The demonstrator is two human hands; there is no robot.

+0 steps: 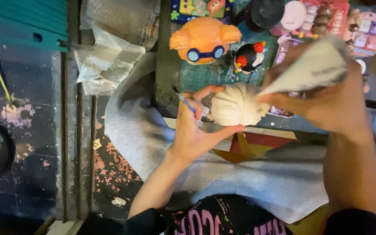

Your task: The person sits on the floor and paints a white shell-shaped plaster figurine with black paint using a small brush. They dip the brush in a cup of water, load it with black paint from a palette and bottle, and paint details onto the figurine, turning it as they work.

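My left hand (195, 126) cradles a white ribbed, pumpkin-like plaster figure (236, 105) at the front edge of a green cutting mat (205, 75). A thin brush or tool (185, 101) is pinched between its fingers. My right hand (331, 104) grips a grey-white cone-shaped bag (312, 67), blurred, with its narrow end resting against the white figure.
An orange figure with blue goggles (204, 39) and a small black figure with red bows (249, 56) stand on the mat behind. Pink toy packages (327, 17) and a dark lid (266, 12) lie at the back. Crumpled plastic and paper (114, 48) sit left; my grey-trousered legs are below.
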